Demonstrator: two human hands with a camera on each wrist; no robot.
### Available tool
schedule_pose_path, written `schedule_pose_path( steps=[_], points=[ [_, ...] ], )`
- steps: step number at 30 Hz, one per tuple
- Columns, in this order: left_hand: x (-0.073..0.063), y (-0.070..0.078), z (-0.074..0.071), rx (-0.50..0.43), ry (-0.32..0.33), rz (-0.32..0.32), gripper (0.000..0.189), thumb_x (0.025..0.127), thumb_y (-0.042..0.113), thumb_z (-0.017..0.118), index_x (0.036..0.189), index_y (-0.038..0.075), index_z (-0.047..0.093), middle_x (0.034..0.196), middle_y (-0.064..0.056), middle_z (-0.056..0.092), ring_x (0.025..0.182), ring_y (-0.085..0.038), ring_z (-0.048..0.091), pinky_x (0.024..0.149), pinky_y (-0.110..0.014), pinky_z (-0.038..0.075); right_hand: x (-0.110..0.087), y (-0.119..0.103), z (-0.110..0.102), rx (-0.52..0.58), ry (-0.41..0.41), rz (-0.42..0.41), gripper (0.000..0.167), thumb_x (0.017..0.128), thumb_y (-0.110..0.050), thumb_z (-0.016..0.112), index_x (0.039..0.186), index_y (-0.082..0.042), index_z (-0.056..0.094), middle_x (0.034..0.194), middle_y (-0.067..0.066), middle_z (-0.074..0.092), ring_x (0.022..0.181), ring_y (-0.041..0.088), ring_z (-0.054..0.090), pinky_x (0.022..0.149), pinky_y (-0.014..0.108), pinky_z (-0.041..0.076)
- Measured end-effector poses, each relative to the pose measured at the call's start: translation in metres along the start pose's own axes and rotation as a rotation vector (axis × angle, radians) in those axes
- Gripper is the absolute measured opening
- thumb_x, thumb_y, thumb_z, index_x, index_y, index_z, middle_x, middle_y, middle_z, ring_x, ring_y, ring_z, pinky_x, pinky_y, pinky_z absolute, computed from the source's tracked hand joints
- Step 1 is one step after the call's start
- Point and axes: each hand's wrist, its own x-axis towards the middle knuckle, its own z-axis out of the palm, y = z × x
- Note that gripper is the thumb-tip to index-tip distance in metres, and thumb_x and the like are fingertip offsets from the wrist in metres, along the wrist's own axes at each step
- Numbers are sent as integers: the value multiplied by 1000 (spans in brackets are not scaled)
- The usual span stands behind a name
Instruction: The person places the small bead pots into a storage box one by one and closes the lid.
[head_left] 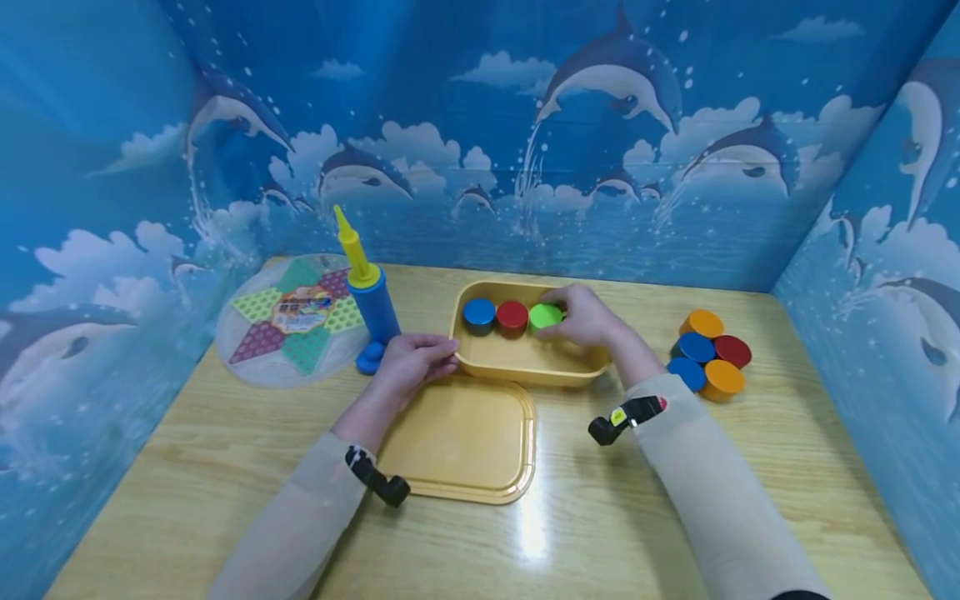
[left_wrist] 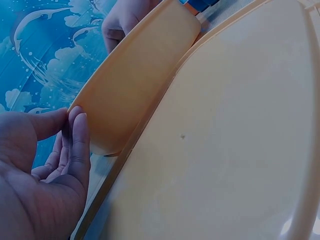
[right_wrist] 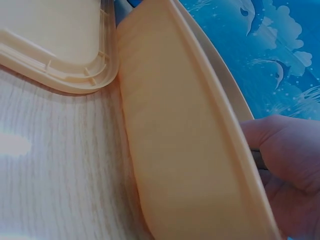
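A yellow plastic box (head_left: pixel 525 373) stands on the table, with a blue round block (head_left: pixel 479 315), a red one (head_left: pixel 512 317) and a light green one (head_left: pixel 545 317) in a row inside. My right hand (head_left: pixel 589 318) reaches over the box and grips the green block between thumb and fingers. In the right wrist view the box wall (right_wrist: pixel 175 125) hides those fingertips. At the box's left front corner, my left hand (head_left: pixel 408 365) pinches the rim, thumb on one side and fingers on the other, as the left wrist view shows.
The box's yellow lid (head_left: pixel 457 437) lies flat in front of it. A blue and yellow hand pump (head_left: pixel 375 304) stands at left, beside a clear round bag with coloured patches (head_left: pixel 300 321). Several orange, blue and red blocks (head_left: pixel 723 379) cluster at right. Dolphin-printed cloth (head_left: pixel 480 167) encloses the table.
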Motion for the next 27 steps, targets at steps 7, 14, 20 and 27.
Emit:
schedule_pose_path(
  steps=[7,14,20,27],
  points=[
    [-2,0,0,22,-9,11,27,101,10,75,123,-5,72,106,-19,76,90,-22,77,84,-33,65,0,0,3,-11,3,16,63,90,-14,88,143,4,60,131,18,67,114,33,62,92,42,56],
    [-1,0,0,24,-12,6,25,101,10,75,122,-4,73,106,-18,76,90,-22,77,84,-32,64,-1,1,6,-27,39,51,69,88,-20,91,145,1,60,130,16,66,115,32,61,94,43,57],
    [-1,-1,0,17,-14,5,26,101,10,75,122,-4,73,106,-18,76,90,-22,76,84,-32,64,-1,1,8,-71,58,44,67,89,-24,90,143,2,61,124,16,67,108,30,62,90,42,57],
    [-1,0,-1,-2,-10,2,28,100,9,75,123,-6,71,105,-18,75,88,-21,76,84,-32,65,-3,-3,11,-112,83,48,62,89,-28,89,139,0,64,113,13,67,96,27,58,81,39,54]
  ],
)
